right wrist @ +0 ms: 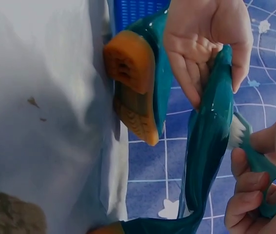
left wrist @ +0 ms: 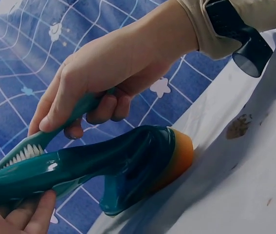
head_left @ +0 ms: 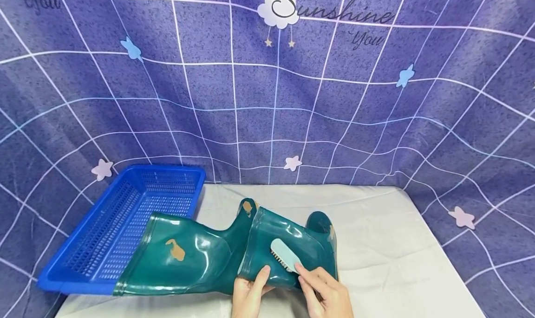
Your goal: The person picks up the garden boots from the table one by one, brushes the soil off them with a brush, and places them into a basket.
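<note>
A glossy green rubber boot (head_left: 267,230) lies on its side, toe to the right. My left hand (head_left: 248,297) grips the rim of its shaft, thumb on the upper face. In my right hand (head_left: 328,295) is a pale teal scrubbing brush (head_left: 284,254), held by its handle. Its white bristles (left wrist: 26,153) touch the boot shaft in the left wrist view. A second green boot (head_left: 200,253) lies to the left, with a brown patch (head_left: 177,251) on its shaft. Its orange sole (right wrist: 130,63) shows in the right wrist view.
A blue plastic basket (head_left: 71,248) stands at the left, partly under the second boot's shaft. White cloth (head_left: 388,243) covers the table and bears brown smudges (right wrist: 13,214). A purple grid-patterned curtain (head_left: 259,86) hangs behind and along the sides.
</note>
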Motion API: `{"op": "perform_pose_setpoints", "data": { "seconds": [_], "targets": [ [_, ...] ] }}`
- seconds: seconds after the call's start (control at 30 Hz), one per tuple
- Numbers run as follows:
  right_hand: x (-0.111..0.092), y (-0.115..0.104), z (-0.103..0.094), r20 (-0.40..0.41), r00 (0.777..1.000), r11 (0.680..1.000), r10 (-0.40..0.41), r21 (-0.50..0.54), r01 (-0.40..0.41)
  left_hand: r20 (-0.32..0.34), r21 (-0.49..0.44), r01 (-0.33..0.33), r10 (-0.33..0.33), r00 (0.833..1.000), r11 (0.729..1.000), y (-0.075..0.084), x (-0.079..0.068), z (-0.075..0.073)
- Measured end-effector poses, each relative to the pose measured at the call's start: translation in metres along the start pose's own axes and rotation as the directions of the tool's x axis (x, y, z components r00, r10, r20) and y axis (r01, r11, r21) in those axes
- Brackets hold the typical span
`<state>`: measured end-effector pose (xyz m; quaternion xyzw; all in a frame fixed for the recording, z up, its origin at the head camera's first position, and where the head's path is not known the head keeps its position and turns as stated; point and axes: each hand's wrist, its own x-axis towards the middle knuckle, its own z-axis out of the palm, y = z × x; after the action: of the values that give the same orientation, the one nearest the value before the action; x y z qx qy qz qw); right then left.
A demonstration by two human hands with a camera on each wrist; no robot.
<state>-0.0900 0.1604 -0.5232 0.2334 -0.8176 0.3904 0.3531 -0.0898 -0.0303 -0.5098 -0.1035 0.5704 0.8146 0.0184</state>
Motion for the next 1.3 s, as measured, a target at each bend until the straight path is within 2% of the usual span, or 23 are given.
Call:
{"op": "perform_pose_setpoints", "data": {
  "seconds": [0.1, 0.2, 0.3, 0.43, 0.57, 0.7, 0.8, 0.87, 0.93, 1.0, 1.13, 1.2, 1.3],
  "targets": [
    [-0.002, 0.000, 0.002, 0.017, 1.000, 1.000, -0.006, 0.017, 0.006, -0.006, 0.011, 0.001, -0.001, 1.000, 1.000, 0.000, -0.001, -0.001],
    [-0.003, 0.000, 0.002, 0.025, 0.999, 1.000, 0.025, -0.018, -0.025, -0.019, 0.033, -0.003, 0.004, 1.000, 0.999, 0.000, 0.000, -0.002],
    [-0.003, 0.000, 0.002, 0.020, 0.997, 0.993, 0.079, -0.094, -0.077, -0.031, 0.046, -0.004, 0.005, 0.999, 0.999, -0.001, 0.000, -0.003],
    [-0.003, -0.001, -0.001, 0.010, 0.987, 0.962, 0.158, -0.225, -0.152, -0.039, 0.053, 0.015, -0.013, 0.999, 0.999, -0.002, 0.001, -0.005],
    [-0.003, 0.001, -0.003, -0.032, 0.985, 0.941, 0.169, -0.292, -0.171, -0.057, 0.097, 0.029, -0.023, 0.998, 0.995, -0.001, 0.002, -0.006],
    [-0.003, 0.002, -0.002, -0.074, 0.992, 0.971, 0.103, -0.209, -0.116, -0.060, 0.132, 0.036, -0.029, 0.998, 0.991, 0.001, 0.002, -0.007],
    [-0.004, -0.002, 0.001, -0.040, 0.998, 0.995, 0.049, -0.089, -0.052, -0.048, 0.128, 0.038, -0.032, 0.998, 0.991, 0.002, 0.001, -0.008],
    [-0.005, -0.005, 0.004, -0.007, 1.000, 0.999, 0.027, -0.040, -0.027, -0.036, 0.125, 0.031, -0.026, 0.999, 0.992, 0.002, 0.000, -0.008],
    [-0.005, -0.007, 0.005, 0.016, 0.999, 0.998, 0.045, -0.047, -0.044, -0.029, 0.126, 0.026, -0.022, 0.999, 0.992, 0.002, 0.000, -0.008],
    [-0.003, -0.009, 0.005, 0.015, 0.996, 0.990, 0.089, -0.112, -0.086, -0.026, 0.124, 0.027, -0.024, 0.999, 0.992, 0.001, 0.000, -0.008],
    [0.001, -0.009, 0.001, -0.007, 0.977, 0.947, 0.214, -0.242, -0.210, -0.036, 0.131, 0.048, -0.044, 0.998, 0.990, 0.001, 0.000, -0.008],
    [0.001, -0.007, 0.000, -0.015, 0.977, 0.950, 0.215, -0.229, -0.212, -0.047, 0.140, 0.048, -0.042, 0.998, 0.989, 0.001, 0.000, -0.008],
    [0.001, -0.005, 0.001, -0.028, 0.991, 0.980, 0.133, -0.143, -0.136, -0.070, 0.161, 0.036, -0.025, 0.997, 0.986, 0.001, -0.002, -0.007]
  ]
}}
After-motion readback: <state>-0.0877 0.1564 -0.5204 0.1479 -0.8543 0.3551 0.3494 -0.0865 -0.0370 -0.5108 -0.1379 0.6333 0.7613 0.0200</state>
